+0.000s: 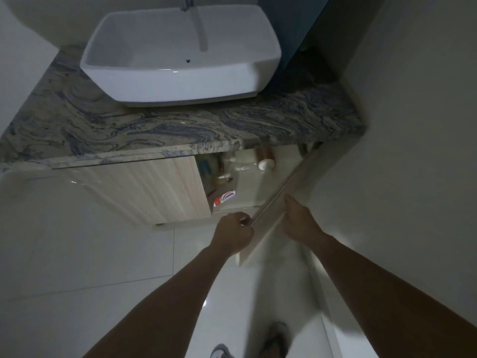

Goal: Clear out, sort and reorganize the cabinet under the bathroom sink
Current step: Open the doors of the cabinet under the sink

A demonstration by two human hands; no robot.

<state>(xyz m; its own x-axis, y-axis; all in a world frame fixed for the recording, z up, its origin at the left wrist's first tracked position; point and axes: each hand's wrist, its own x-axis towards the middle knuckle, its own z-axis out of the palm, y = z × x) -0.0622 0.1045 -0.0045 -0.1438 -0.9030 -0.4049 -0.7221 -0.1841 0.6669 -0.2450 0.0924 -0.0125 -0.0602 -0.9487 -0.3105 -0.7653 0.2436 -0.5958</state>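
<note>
The cabinet under the sink has its right door [268, 223] swung open toward me, while the left door [154, 187] stays closed. My left hand [236, 235] grips the open door's edge with curled fingers. My right hand [300, 220] rests on the door's outer face, thumb up along its top edge. Inside the cabinet I see a red and white tube [224, 198], a white-capped bottle [265, 162], a teal item [206, 167] and other dim shapes I cannot make out.
A white vessel sink [180, 58] sits on a marbled grey countertop [103, 125] above the cabinet. A wall [400, 151] stands close on the right. Glossy white floor tiles [90, 254] spread below, with my feet [273, 339] at the bottom.
</note>
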